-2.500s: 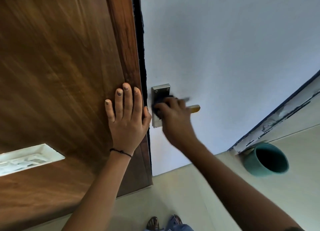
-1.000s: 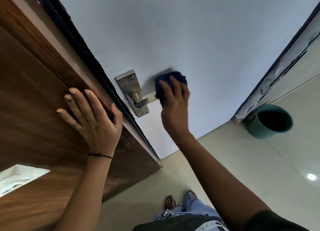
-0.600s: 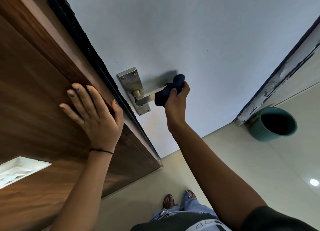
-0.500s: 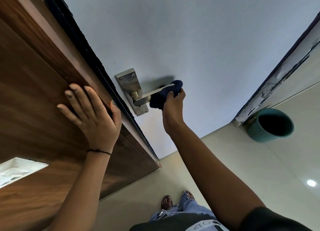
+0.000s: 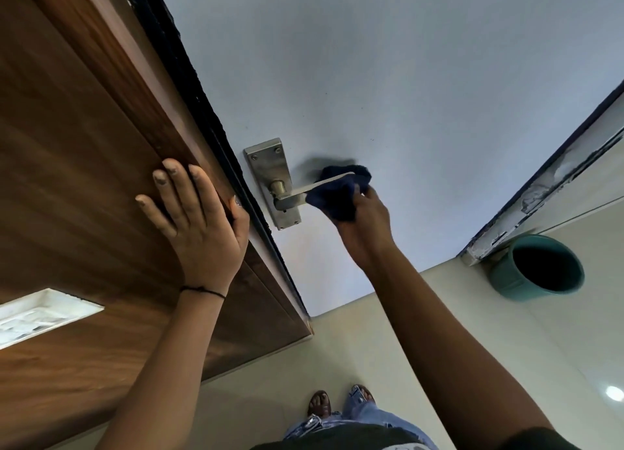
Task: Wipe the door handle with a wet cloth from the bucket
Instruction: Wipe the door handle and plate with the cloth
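The right hand [image 5: 366, 226] squeezes the dark blue cloth [image 5: 339, 194] around the far end of the door handle [image 5: 304, 190]. The handle's long bar points back toward the left hand [image 5: 199, 223], which lies flat on the wooden frame [image 5: 84, 145], holding nothing.

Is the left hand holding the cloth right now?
No, the left hand lies flat on the wooden door, while the right hand holds the dark cloth on the handle.
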The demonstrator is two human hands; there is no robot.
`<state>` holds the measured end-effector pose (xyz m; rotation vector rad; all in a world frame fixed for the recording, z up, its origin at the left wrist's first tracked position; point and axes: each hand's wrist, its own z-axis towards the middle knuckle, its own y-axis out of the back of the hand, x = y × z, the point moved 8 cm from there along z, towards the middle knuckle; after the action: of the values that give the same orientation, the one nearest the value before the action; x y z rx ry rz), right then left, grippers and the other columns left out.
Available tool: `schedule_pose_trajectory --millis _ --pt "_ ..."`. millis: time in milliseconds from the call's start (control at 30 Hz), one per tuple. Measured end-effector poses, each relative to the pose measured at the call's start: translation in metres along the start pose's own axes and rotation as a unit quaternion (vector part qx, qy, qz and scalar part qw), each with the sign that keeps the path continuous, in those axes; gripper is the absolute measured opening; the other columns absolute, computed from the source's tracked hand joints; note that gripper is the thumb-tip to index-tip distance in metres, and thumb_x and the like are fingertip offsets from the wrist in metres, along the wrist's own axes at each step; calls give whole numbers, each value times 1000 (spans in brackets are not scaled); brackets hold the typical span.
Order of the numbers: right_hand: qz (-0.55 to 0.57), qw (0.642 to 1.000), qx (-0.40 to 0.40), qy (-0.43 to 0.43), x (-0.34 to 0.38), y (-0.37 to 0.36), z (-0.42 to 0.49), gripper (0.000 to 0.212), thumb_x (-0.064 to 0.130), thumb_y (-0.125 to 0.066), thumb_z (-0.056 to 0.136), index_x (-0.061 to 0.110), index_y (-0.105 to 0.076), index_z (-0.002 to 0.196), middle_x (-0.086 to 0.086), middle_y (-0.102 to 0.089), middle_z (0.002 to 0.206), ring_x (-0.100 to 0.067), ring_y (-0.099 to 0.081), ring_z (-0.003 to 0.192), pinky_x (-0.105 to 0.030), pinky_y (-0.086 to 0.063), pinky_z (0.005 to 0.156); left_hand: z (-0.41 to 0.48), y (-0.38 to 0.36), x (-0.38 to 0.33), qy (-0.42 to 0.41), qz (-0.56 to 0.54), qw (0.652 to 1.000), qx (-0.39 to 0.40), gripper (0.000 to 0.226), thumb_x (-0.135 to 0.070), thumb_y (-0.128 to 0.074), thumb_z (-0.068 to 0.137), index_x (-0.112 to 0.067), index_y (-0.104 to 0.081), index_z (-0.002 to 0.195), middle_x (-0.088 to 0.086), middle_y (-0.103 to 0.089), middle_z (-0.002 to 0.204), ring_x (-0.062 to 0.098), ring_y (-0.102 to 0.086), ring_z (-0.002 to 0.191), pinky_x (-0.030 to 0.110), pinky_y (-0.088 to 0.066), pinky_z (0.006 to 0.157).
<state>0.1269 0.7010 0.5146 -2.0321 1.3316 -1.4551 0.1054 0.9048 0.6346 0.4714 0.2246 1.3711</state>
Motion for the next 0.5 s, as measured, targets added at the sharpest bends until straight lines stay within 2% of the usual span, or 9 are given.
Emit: schedule_pose_trajectory --millis 100,167,233,300,333,367,400,433,500 --pt "-13 1000 -4 9 -2 -1 -3 36 9 -36 102 6 -41 138 -23 -52 135 -40 -55 120 -54 -47 100 0 0 -1 1 3 1000 -2 73 -22 -52 92 -3 -6 145 29 -18 139 20 22 145 45 10 117" --pt "22 1000 9 -10 -14 -8 -8 36 9 -35 102 3 -40 138 -22 -53 133 -38 -57 116 -51 -49 98 0 -1 -1 2 0 1000 0 71 -22 -53 92 -4 -7 144 29 -17 139 20 23 145 44 11 117" --pt "31 998 35 -36 -30 -20 -14 36 6 -33 102 -4 -40 136 -23 -57 124 -35 -61 108 -44 -55 89 0 0 0 3 1 1000 2 80 -22 -54 91 -5 -1 148 29 -17 139 19 23 145 44 12 117" --pt "34 995 78 -57 -44 -36 -24 34 3 -30 102 -11 -40 132 -19 -68 98 -30 -67 89 -43 -54 92 0 0 0 2 2 1000 3 85 -21 -56 91 -7 2 150 29 -17 139 19 23 145 43 12 117" --pt "50 992 94 -68 -49 -44 -29 30 1 -29 101 -11 -43 125 -14 -70 81 -24 -69 77 -45 -49 99 0 0 0 1 2 1000 1 82 -22 -57 90 -7 -1 149 28 -18 139 19 23 145 43 12 117" --pt "78 988 103 -85 -54 -48 -32 26 0 -27 101 -8 -46 117 -12 -68 72 -21 -70 72 -46 -45 102 0 0 0 2 2 1000 2 81 -22 -57 90 -6 -3 148 28 -18 139 19 23 145 43 12 117" --pt "108 983 104 -109 -58 -51 -35 25 -1 -26 101 -4 -47 113 -14 -68 76 -22 -71 79 -46 -45 102 0 -1 1 3 5 1000 3 83 -22 -57 90 -6 0 149 28 -18 139 19 23 145 43 12 117" --pt "138 975 107 -134 -62 -55 -37 27 -1 -24 101 -2 -47 114 -18 -66 89 -27 -68 93 -46 -48 99 0 -1 1 1 8 1000 4 88 -22 -56 91 -6 5 151 28 -18 140 19 22 145 44 11 117" --pt "193 958 122 -171 -67 -62 -43 39 -2 -22 98 -3 -40 133 -26 -57 121 -34 -60 108 -45 -55 89 0 -1 0 -4 8 1000 3 91 -23 -55 91 -7 13 150 29 -11 146 20 22 145 44 11 117"
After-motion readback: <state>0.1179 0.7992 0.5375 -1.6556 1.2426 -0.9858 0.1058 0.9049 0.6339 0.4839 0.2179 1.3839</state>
